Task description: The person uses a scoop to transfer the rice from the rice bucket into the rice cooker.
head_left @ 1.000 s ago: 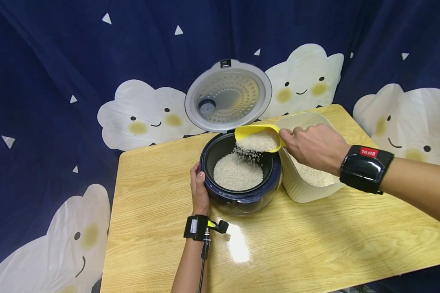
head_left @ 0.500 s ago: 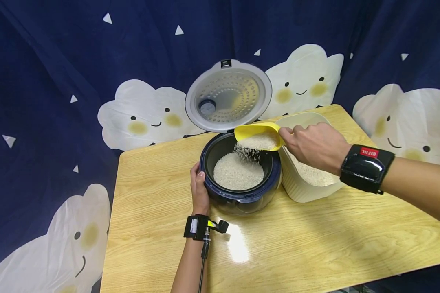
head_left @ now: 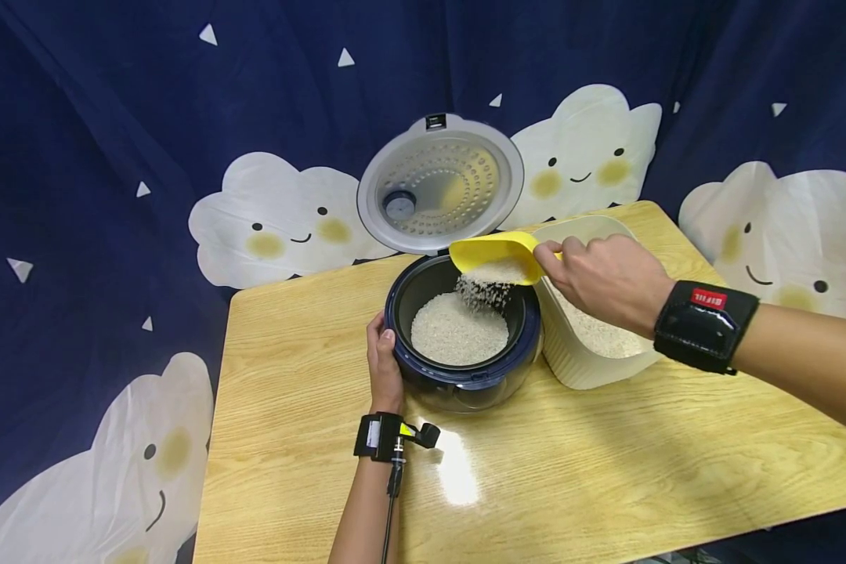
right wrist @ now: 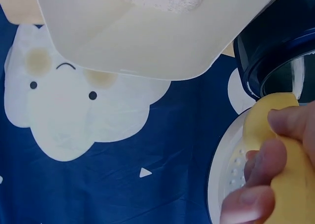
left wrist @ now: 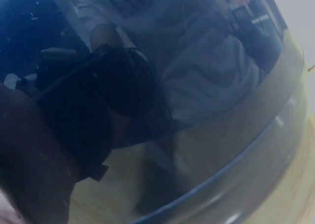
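In the head view my right hand (head_left: 602, 278) grips the handle of a yellow scoop (head_left: 493, 249), tilted over the rice cooker (head_left: 475, 395). Rice (head_left: 482, 290) streams off its lip. Below, a mound of rice (head_left: 458, 333) lies in the dark inner pot (head_left: 423, 282). Along the cooker's left side rests my left hand (head_left: 384, 368), thumb near the rim. The dark blue cooker wall (left wrist: 197, 86), full of reflections, fills the left wrist view. In the right wrist view, fingertips (right wrist: 248, 202) curl around the yellow scoop (right wrist: 290, 184).
The cooker's lid (head_left: 440, 184) stands raised at the back. Right beside the cooker is a cream bin (head_left: 581, 368) with rice inside, partly behind my right hand. All of it stands on a wooden table (head_left: 296, 407), with a blue cloud-printed curtain (head_left: 289, 78) behind.
The scoop has tipped further, its back rising slightly, and the rice in it has dwindled as it falls into the pot. My left hand stays where it was.
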